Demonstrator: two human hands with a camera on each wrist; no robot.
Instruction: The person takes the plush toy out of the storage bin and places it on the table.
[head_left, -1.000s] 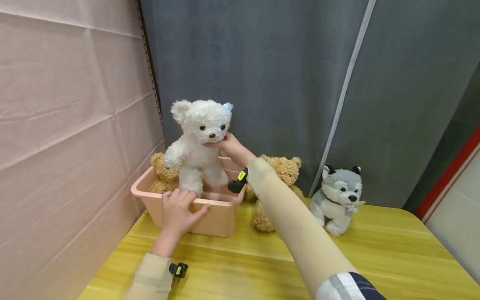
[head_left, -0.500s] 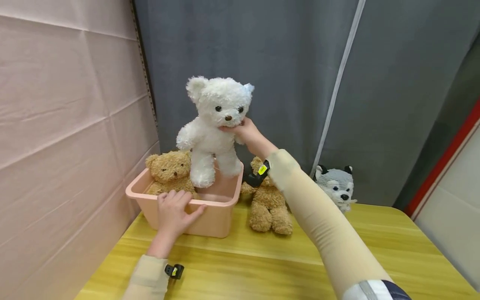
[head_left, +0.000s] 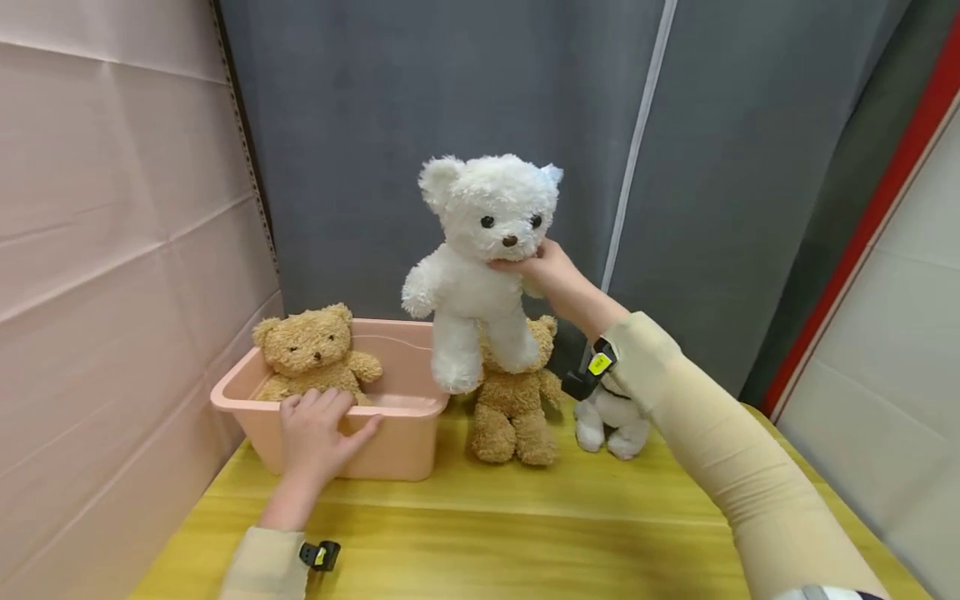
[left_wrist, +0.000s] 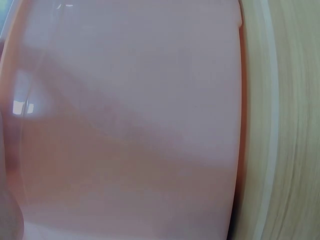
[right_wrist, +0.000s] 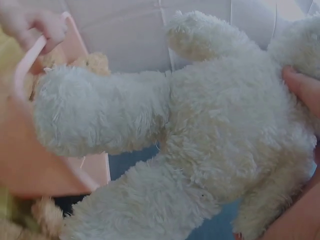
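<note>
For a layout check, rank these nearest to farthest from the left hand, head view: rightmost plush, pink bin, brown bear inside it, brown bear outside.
1. Pink bin: left hand grips it
2. Brown bear inside: just behind
3. Brown bear outside: right of bin
4. Rightmost plush: partly hidden, past that bear

Fluffy white teddy bear (head_left: 476, 285), upright in midair

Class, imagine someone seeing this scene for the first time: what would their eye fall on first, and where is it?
Probably the white teddy bear, held up by the right hand near the middle of the head view. Next might come the pink tub on the left, with a brown bear inside and the left hand gripping its front. A second brown bear is on the table, partly hidden behind the white one.
</note>
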